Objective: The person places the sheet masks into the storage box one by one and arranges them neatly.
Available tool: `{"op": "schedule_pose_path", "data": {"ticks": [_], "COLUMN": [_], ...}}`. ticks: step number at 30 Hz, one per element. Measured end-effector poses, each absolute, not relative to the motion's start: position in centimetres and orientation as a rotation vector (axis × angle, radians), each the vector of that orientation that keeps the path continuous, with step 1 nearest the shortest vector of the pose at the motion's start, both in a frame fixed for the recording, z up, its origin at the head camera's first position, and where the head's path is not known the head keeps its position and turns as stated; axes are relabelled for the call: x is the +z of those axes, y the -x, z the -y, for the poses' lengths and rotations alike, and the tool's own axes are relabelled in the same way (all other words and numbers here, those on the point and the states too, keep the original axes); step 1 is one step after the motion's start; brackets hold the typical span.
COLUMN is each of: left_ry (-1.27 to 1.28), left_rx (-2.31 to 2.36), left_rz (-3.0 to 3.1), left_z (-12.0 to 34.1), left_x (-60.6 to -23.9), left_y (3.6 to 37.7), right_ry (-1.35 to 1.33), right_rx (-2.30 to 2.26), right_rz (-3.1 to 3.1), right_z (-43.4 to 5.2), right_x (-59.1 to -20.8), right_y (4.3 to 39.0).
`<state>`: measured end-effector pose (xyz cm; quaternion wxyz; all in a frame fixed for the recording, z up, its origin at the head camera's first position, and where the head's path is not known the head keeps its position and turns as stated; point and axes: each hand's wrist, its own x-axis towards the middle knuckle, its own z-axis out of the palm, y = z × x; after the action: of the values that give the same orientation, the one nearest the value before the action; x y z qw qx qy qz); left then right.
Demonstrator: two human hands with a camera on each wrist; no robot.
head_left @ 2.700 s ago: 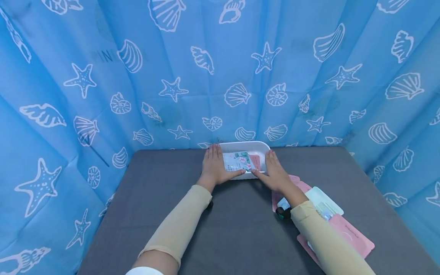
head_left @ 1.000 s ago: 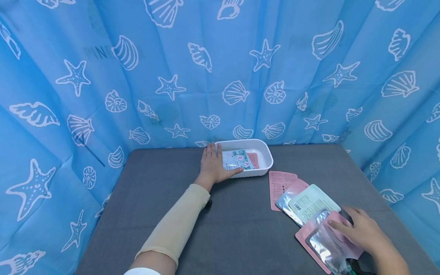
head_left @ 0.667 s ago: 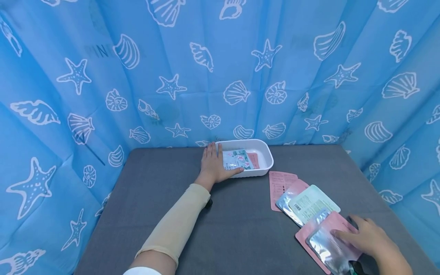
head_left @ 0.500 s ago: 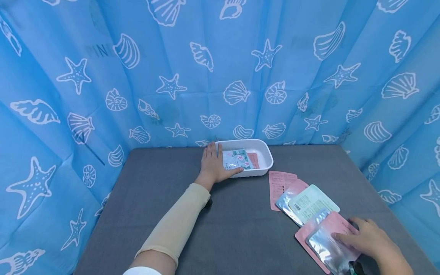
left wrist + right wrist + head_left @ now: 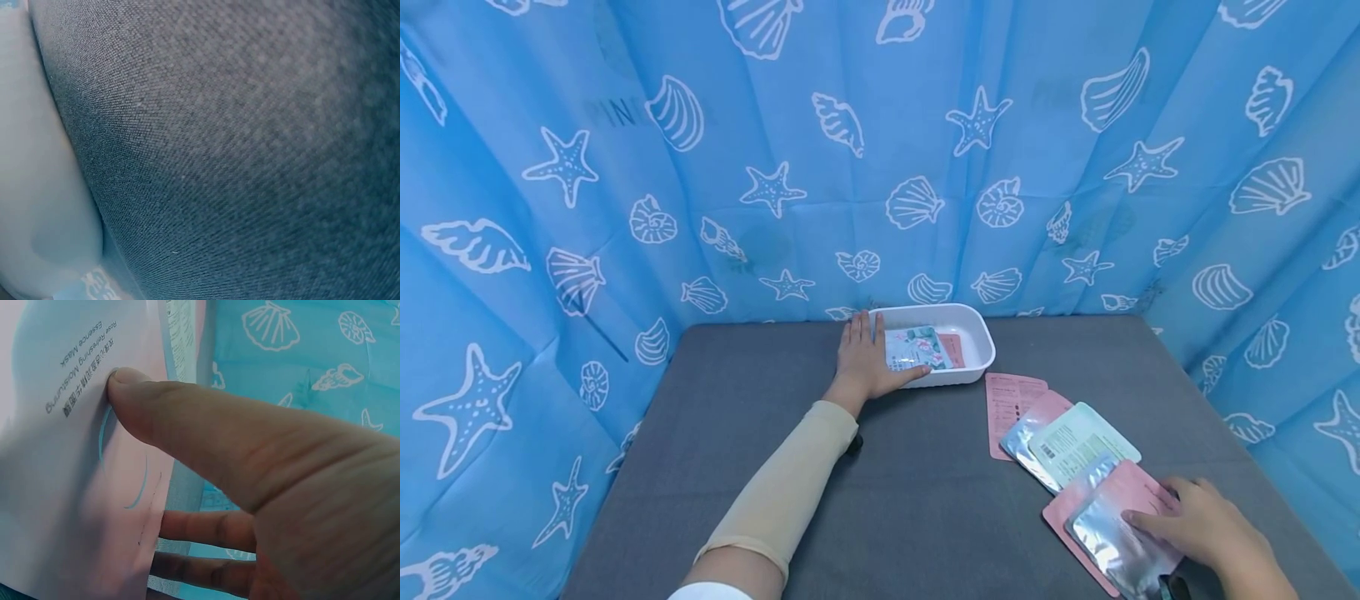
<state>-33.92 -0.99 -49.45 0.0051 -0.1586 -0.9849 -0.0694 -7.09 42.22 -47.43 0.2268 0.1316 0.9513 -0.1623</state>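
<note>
My left hand lies flat against the left end of a white tray, fingers straight and thumb along its front wall. A teal printed sachet and a pink one lie inside the tray. At the front right, my right hand holds the top pink sachet, which has a shiny face. In the right wrist view my thumb presses on the sachet and my fingers curl at its edge. The left wrist view shows only the tray wall and grey table.
Several more sachets fan out on the grey table: a mint one, a silver one and a pink one. Blue seashell-print curtains close in the back and both sides.
My right hand left the tray and moved to the front-right sachets. Over the last second it has only shifted slightly on the top pink one. My left hand has stayed at the tray.
</note>
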Motion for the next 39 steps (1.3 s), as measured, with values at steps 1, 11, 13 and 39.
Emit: {"op": "schedule_pose_path", "data": {"ticks": [1, 11, 13, 39], "left_ry": [0.497, 0.485, 0.484, 0.522], "left_rx": [-0.218, -0.211, -0.212, -0.193], "left_rz": [3.082, 3.119, 3.121, 3.105], "left_z": [1.0, 1.0, 1.0, 1.0], "left_x": [-49.5, -49.6, -49.6, -49.1], "left_y": [33.9, 33.7, 33.8, 33.8], "right_ry": [-0.365, -0.383, -0.383, -0.058], "right_rx": [-0.452, -0.49, -0.509, -1.111], "right_rz": [-2.623, -2.659, -2.669, -2.927], "right_z": [-42.2, -41.8, -41.8, -37.5], "right_x": [-47.4, -47.8, -47.8, -46.8], "right_y": [7.1, 7.6, 7.8, 8.5]}}
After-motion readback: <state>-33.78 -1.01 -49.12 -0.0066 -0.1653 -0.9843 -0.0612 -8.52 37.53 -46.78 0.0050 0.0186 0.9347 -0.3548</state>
